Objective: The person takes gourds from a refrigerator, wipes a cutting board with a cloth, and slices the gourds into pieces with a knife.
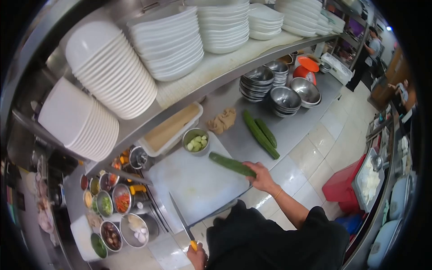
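Observation:
My right hand is closed round one end of a long green cucumber, whose other end points across the white cutting board. Whether the cucumber touches the board I cannot tell. My left hand grips the yellow handle of a knife, its blade reaching up to the board's near left edge. A steel bowl of pale green cut pieces stands at the board's far edge. Two more cucumbers lie side by side on the steel counter, to the right of the board.
Bowls of cut ingredients crowd the left side. A crumpled brown cloth and stacked steel bowls sit farther back. White dishes fill the shelf above. A red bin stands right; a person is far off.

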The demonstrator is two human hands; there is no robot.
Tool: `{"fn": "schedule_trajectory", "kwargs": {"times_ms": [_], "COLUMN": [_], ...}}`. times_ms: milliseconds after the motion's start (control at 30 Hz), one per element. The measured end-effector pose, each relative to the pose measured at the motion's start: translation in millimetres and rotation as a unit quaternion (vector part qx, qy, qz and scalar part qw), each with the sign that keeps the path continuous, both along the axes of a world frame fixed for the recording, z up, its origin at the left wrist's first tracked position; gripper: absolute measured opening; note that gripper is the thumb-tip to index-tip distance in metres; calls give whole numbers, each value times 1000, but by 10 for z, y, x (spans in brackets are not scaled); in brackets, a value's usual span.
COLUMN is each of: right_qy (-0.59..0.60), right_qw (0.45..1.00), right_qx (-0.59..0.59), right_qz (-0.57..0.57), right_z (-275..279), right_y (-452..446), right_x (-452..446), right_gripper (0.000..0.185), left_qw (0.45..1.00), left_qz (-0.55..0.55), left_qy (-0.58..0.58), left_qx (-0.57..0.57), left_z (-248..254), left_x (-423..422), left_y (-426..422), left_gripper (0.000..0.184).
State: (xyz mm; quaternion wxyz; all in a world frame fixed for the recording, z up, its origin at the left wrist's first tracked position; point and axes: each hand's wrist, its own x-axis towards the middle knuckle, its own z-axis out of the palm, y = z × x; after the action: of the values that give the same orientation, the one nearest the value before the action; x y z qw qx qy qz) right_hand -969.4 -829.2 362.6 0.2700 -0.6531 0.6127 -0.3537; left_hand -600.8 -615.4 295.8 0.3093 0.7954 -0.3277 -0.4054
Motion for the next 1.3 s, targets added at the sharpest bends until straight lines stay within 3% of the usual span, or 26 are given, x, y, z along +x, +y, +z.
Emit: {"fn": "schedule_trajectory", "kwargs": {"times_ms": [100, 233, 333, 367, 433, 467, 567, 633, 667, 700, 733, 800, 833, 1000, 1100, 1300], "right_qy": [11, 73, 133, 137, 222, 265, 223, 255, 274, 279, 271, 190, 189, 185, 185, 188], "right_qw": [993, 972, 957, 955, 949, 940, 947, 944, 943, 944, 948, 959, 955, 956, 955, 952], "right_qx": [-8, -39, -29, 45, -27, -60, -13, -34, -40, -76, -54, -86, -79, -93, -92, -94], "right_qz": [119, 219, 255, 259, 224, 206, 230, 208, 184, 158, 158, 193, 212, 209, 214, 225], "right_z": [-92, -432, -630, -648, -587, -577, -669, -833, -856, -916, -854, -718, -755, -817, -767, -792], "right_y": [-156, -491, -723, -789, -765, -756, -770, -845, -904, -937, -935, -946, -880, -642, -644, -689], "right_x": [268, 666, 902, 944, 1071, 1112, 1436, 1583, 1639, 1656, 1656, 1585, 1618, 1843, 1955, 1971], "right_gripper": [59, 56, 60, 68, 73, 75, 82, 73, 64, 55, 50, 47, 47, 48, 49, 49], "left_qw": [998, 1000, 999, 999, 998, 999, 998, 997, 998, 996, 994, 989, 990, 997, 997, 994], "left_qz": [29, -20, -29, -32, -31, -21, 2, 0, -24, 21, -2, 78, 79, 50, 7, -42], "left_qy": [44, 3, -27, -20, -6, 19, 47, 7, -46, 11, -39, 43, 28, -29, -60, -75], "left_qx": [29, 20, 4, 16, 61, 37, 34, 76, 41, 87, 99, 120, 109, 46, 40, 65], "left_z": [-15, 237, -145, -150, 291, 188, -89, 161, 307, 302, 178, 534, 474, 348, 708, 768], "left_x": [107, 144, 289, 268, 94, 84, 147, 42, -26, -28, 20, -123, -111, -159, -311, -341], "left_y": [-94, -276, -273, -342, -342, -368, -291, -385, -424, -439, -387, -470, -382, -339, -498, -587], "left_gripper": [20, 20, 19, 22, 29, 28, 35, 55, 56, 59, 63, 65, 65, 64, 62, 60]}}
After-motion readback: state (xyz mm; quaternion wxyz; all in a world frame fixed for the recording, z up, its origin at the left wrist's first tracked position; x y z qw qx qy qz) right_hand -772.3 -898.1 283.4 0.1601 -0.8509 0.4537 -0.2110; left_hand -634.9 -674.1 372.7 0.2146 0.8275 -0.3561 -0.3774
